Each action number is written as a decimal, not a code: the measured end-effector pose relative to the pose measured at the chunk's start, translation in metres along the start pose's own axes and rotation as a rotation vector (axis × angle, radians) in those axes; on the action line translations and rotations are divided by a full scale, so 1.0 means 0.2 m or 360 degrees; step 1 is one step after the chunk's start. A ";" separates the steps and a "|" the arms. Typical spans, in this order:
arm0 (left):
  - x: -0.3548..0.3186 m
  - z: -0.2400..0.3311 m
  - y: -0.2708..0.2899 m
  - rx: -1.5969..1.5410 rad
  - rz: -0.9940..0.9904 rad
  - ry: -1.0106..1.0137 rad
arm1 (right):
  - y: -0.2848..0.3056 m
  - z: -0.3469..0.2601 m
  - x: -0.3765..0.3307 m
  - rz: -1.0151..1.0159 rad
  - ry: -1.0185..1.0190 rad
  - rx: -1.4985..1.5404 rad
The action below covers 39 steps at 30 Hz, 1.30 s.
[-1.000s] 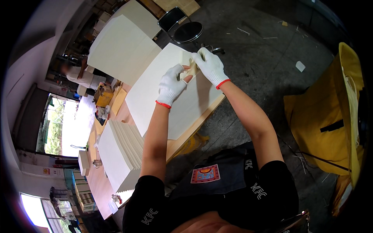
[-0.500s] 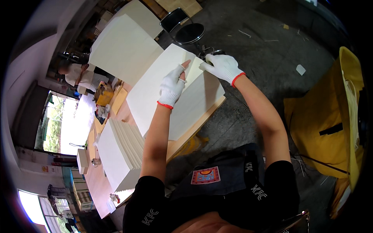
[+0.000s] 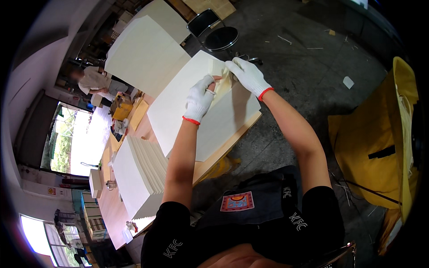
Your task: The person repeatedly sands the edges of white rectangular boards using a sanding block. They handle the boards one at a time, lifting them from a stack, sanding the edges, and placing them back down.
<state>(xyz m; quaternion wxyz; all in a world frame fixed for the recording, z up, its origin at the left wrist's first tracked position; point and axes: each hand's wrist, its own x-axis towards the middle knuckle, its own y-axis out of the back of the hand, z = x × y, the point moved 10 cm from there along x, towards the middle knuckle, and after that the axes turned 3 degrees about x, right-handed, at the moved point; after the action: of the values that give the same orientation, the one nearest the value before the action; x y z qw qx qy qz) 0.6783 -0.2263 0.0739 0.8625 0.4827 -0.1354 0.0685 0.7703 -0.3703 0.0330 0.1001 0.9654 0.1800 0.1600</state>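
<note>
A large stack of white sheets (image 3: 176, 114) lies on the wooden table in front of me. Near its far right end, a creased cream-coloured flap (image 3: 226, 80) stands up between my hands. My left hand (image 3: 199, 97), in a white knit glove with bare thumb and index tips, rests on the stack. Its index finger reaches to the flap, with thumb and index apart; the other fingers are partly hidden. My right hand (image 3: 246, 77), gloved in white with a red cuff, pinches the flap's far edge. Exactly how the flap joins the stack cannot be made out.
Another thick white stack (image 3: 138, 174) stands on the table (image 3: 109, 212) to the left, and a larger pale stack (image 3: 147, 53) beyond. A black chair (image 3: 219, 38) is past the far end. A yellow fabric container (image 3: 364, 152) stands right. One person works at the far left.
My right hand has moved left, closer to my left hand, and the flap is now raised and creased. My left index finger has drawn back and bent. The person at far left has shifted.
</note>
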 end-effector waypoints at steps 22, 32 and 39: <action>-0.01 -0.01 -0.01 -0.0072 0.0024 0.0109 | 0.01 -0.01 -0.04 0.0086 0.0049 -0.0051; -0.02 0.09 -0.01 0.0248 -0.0068 -0.0012 | 0.00 0.02 -0.03 0.0115 0.0102 -0.0131; -0.02 0.01 -0.02 0.0092 -0.0089 0.0146 | -0.01 0.02 -0.03 0.0120 0.0120 -0.0118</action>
<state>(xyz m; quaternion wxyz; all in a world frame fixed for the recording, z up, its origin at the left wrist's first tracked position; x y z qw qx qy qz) 0.6752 -0.2300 0.0709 0.8551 0.5073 -0.0800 0.0702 0.7652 -0.3716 0.0275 0.1230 0.9604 0.1410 0.2064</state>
